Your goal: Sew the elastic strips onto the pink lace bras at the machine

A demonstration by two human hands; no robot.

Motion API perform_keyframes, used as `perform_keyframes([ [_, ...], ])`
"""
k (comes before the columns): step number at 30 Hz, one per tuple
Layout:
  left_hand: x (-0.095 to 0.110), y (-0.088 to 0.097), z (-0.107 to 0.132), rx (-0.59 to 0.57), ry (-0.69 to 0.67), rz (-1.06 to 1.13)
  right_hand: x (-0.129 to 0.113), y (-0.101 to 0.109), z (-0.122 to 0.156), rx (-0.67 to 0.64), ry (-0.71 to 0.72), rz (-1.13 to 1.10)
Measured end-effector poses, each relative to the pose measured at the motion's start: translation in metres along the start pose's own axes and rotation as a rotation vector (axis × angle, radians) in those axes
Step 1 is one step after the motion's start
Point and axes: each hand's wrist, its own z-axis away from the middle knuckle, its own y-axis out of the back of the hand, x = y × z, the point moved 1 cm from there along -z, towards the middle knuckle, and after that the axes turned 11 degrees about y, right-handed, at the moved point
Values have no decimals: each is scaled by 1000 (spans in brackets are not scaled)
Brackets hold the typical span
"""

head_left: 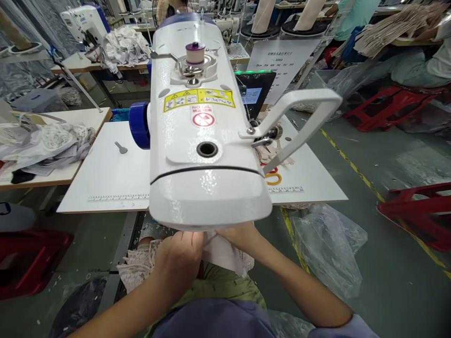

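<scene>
A large white sewing machine (207, 197) fills the middle of the view, and its front end hides the needle area. Just below it, my left hand (181, 251) is closed, with curled fingers, on a pale pink lace-trimmed fabric piece (221, 253). My right hand (239, 234) grips the same cloth from the right; most of its fingers are out of sight under the machine head. The cloth hangs between the hands over my lap. More pale pink lace fabric (136, 267) lies left of my left wrist.
Scissors with orange handles (274, 179) and pink pieces lie on the white tabletop (116, 173), right of the machine. A small metal tool (120, 148) is on its left side. White garments (45, 145) cover the left table. Plastic bags (327, 249) and red stools (419, 211) stand right.
</scene>
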Motion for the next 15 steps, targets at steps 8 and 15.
perform_keyframes([
  [8,2,2,0,24,9,-21,-1,4,-11,-95,20,1],
  [15,3,-2,4,55,-7,0,0,8,-10,-74,58,-61],
])
